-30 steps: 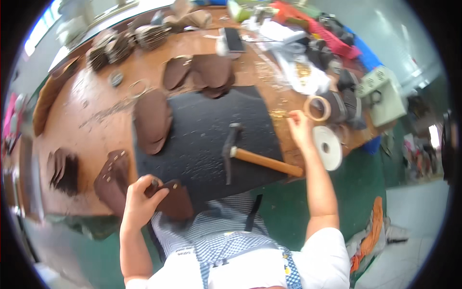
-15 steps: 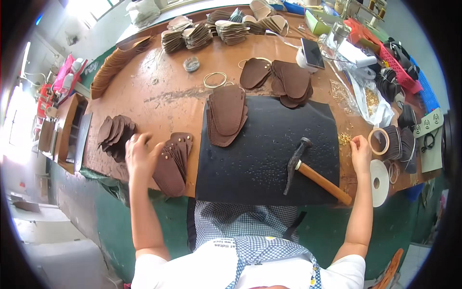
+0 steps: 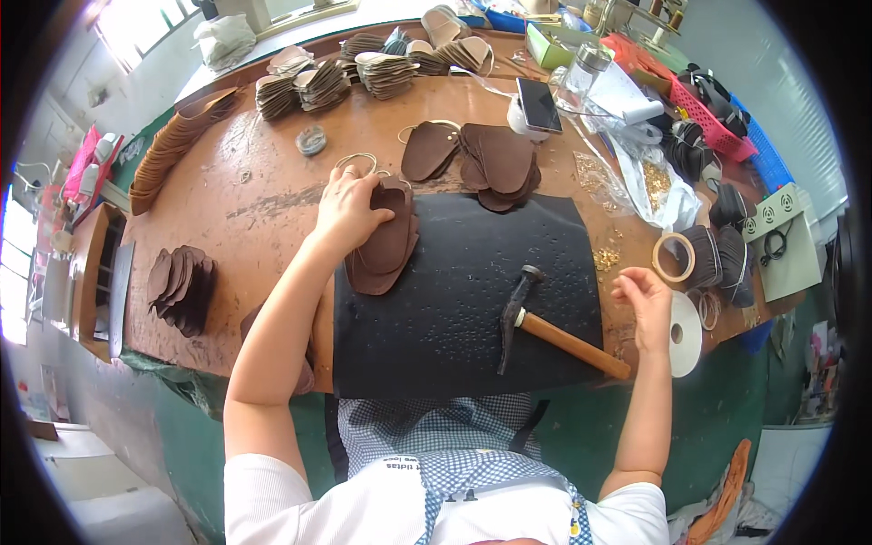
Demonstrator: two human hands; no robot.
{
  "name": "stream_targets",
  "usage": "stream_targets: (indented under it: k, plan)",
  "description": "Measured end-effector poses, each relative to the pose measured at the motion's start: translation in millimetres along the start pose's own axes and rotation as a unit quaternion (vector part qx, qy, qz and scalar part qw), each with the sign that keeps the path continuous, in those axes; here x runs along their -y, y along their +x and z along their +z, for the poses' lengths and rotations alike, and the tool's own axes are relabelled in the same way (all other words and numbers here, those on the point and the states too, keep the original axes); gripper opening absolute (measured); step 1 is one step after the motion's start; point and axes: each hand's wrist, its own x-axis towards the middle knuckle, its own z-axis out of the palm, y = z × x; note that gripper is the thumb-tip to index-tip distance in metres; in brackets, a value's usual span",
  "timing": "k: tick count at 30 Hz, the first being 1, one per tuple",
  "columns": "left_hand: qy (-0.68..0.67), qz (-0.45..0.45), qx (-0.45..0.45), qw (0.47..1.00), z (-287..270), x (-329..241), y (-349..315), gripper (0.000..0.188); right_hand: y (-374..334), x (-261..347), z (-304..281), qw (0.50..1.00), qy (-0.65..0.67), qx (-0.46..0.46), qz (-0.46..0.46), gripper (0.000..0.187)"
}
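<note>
My left hand (image 3: 347,211) reaches over the far end of a stack of dark brown leather pieces (image 3: 383,254) on the black mat (image 3: 454,363). Its thumb lies on the top piece, apart from the fingers. My right hand (image 3: 647,304) hovers at the mat's right side, fingertips pinched together; anything between them is too small to make out. Close to it lies a small heap of gold-coloured metal bits (image 3: 607,259). A hammer (image 3: 568,341) with a wooden handle rests on the mat. My left forearm mostly covers another leather pile (image 3: 304,377).
More brown leather pieces (image 3: 504,159) lie beyond the mat. A ruffled brown stack (image 3: 182,286) stands at left. Tape rolls (image 3: 683,336), dark bundles (image 3: 734,263) and a phone (image 3: 539,104) are on the right. Pale-edged stacks (image 3: 386,74) line the back.
My left hand has moved right and away from me, from between the left piles to the stack on the mat. My right hand has lifted slightly off the metal bits. The view has shifted.
</note>
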Motion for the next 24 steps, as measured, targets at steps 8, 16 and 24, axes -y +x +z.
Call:
stream_targets:
  k: [8,16,24]
  plan:
    - [-0.064,0.028,-0.169,0.983,-35.2,-34.9,-51.6,0.016,-43.9,37.4,87.7,0.953,0.242,0.110,0.147,0.021]
    - [-0.488,-0.115,0.039,0.864,-73.4,-82.2,-155.9,0.017,-85.2,50.0,137.7,0.912,0.290,0.275,0.091,0.013]
    - [-0.609,-0.190,0.134,0.758,-6.9,-83.7,-190.7,0.019,-120.0,63.6,168.6,0.953,0.140,0.270,0.006,0.013]
